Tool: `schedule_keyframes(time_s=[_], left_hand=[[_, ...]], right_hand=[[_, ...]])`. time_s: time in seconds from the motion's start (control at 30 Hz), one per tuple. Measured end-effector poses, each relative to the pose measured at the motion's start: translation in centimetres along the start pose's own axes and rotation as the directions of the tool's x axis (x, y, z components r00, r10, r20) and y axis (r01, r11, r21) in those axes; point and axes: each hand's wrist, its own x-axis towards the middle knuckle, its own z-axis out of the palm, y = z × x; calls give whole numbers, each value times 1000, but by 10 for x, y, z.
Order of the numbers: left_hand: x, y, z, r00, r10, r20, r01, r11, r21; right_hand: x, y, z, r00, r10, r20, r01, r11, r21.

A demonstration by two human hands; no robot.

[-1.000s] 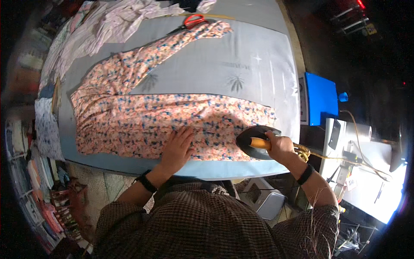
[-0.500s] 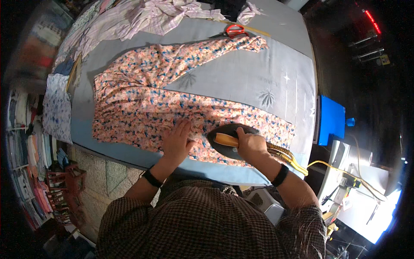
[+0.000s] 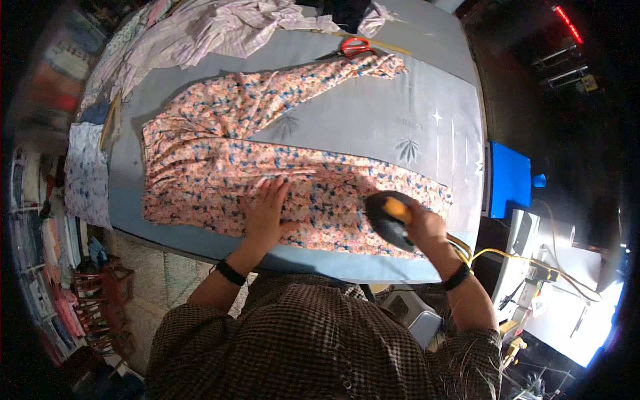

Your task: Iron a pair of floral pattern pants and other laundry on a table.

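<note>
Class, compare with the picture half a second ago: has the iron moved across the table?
Yes, rightward: the iron sat well left of the dark leaf print on the table cover; now it is only slightly left of it.

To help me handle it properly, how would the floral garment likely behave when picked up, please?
The floral garment is probably floppy, given its soft wrinkles. It lies nearly flat, so it seems light. Splayed in two lengths, it might dangle unevenly.

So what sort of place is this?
Probably a sewing or clothes-pressing workroom, though I can't be sure. The right hand holds an iron over a flowery garment on a big table, and red-handled scissors lie beyond it.
</note>
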Motion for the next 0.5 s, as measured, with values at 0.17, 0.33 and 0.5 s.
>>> schedule_keyframes(time_s=[0.17, 0.33, 0.5], left_hand=[[-1, 13, -16, 999, -23, -24, 23, 1000, -1], [-1, 16, -21, 999, -37, 40, 40, 996, -80], [-15, 9, -14, 988, 141, -66, -143, 989, -25]], right_hand=[[-50, 117, -15, 936, 351, -32, -353, 931, -90], [-85, 156, -43, 816, 575, -61, -578, 814, -62], [-83, 82, -67, 864, 499, -58, -503, 857, -110]])
